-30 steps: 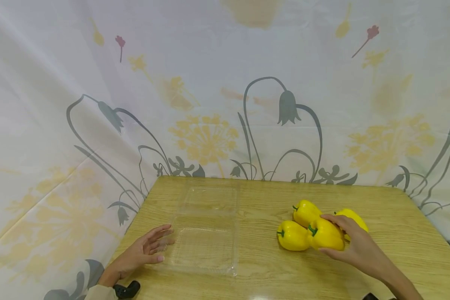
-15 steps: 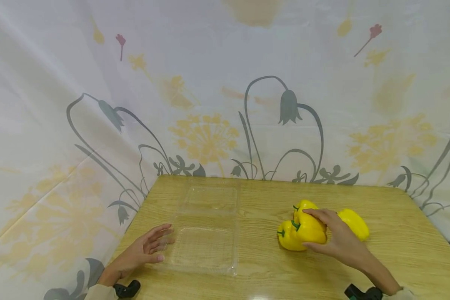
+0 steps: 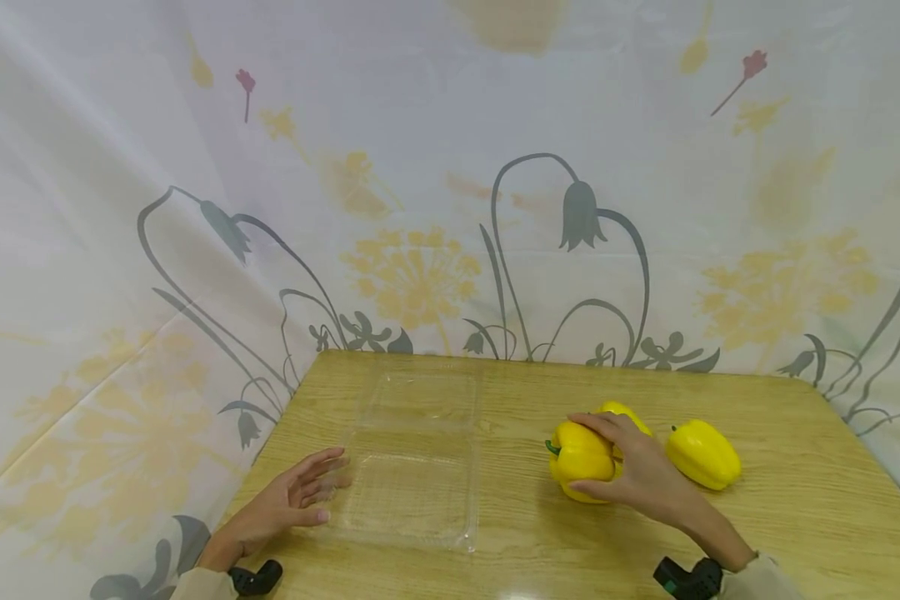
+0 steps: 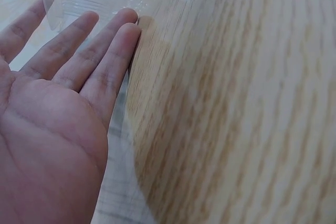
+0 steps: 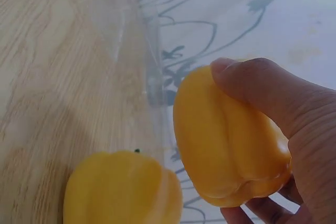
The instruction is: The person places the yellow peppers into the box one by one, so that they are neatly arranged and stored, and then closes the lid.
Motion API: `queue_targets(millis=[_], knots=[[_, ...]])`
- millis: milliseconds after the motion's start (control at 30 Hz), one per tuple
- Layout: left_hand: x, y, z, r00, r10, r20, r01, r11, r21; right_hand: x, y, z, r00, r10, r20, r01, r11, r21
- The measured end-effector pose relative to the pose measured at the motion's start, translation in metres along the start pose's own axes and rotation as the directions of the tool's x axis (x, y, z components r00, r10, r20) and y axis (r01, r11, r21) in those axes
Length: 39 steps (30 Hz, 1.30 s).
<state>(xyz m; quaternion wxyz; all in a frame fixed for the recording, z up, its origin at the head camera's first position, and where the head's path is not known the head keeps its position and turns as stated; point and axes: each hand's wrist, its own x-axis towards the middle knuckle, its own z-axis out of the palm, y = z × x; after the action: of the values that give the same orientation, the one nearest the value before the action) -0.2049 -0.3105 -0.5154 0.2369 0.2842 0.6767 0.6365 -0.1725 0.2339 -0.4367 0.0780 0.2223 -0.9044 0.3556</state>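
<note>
Fingers loosely extended, a left hand (image 3: 281, 504) lies beside a clear plastic container (image 3: 412, 492). Farther right, a raised yellow pepper (image 3: 583, 452), gripped by a right hand (image 3: 648, 475), could drop onto the pepper beneath (image 3: 567, 491) if its glossy skin slips.

ok so the glossy lemon-yellow bell pepper (image 3: 703, 455) nearest the right edge of the tan, streaky wood-grain worktop (image 3: 528, 542) is seriously bright, and the held, rounded golden-yellow bell pepper (image 3: 583, 454) with the green stem (image 3: 552, 448) looks a touch deeper. The rectangular clear plastic container (image 3: 412, 500) by the left edge is colourless, grain shows right through. Past the back edge, the whitish sheet (image 3: 390, 75) has grey-green bellflowers (image 3: 581, 212), soft yellow blooms (image 3: 416, 271), dusty-red flowers (image 3: 754, 63).
</note>
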Motion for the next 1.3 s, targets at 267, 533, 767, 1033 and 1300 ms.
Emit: queue_targets(millis=[267,533,767,1033,1300], knots=[[-0.002,-0.002,0.0,1.0,0.006,-0.003,-0.006,1.0,0.001,0.015,-0.005,0.016,0.999,-0.037,0.028,0.035,0.997,0.069],[-0.004,-0.002,0.0,1.0,0.012,0.0,-0.012,1.0,0.001,0.03,-0.013,0.03,0.998,-0.06,0.02,0.059,0.997,0.042],[-0.004,-0.003,-0.001,0.999,0.035,0.006,-0.035,0.999,-0.006,0.043,-0.024,0.041,0.996,-0.076,0.047,0.074,0.997,0.028],[-0.001,-0.001,-0.001,0.996,0.084,0.038,-0.083,0.996,-0.022,0.058,-0.037,0.06,0.992,-0.104,0.067,0.097,0.99,0.101],[0.0,0.002,0.002,0.998,0.054,0.017,-0.054,0.998,-0.012,0.073,-0.049,0.082,0.982,-0.169,0.089,0.16,0.982,0.104]])
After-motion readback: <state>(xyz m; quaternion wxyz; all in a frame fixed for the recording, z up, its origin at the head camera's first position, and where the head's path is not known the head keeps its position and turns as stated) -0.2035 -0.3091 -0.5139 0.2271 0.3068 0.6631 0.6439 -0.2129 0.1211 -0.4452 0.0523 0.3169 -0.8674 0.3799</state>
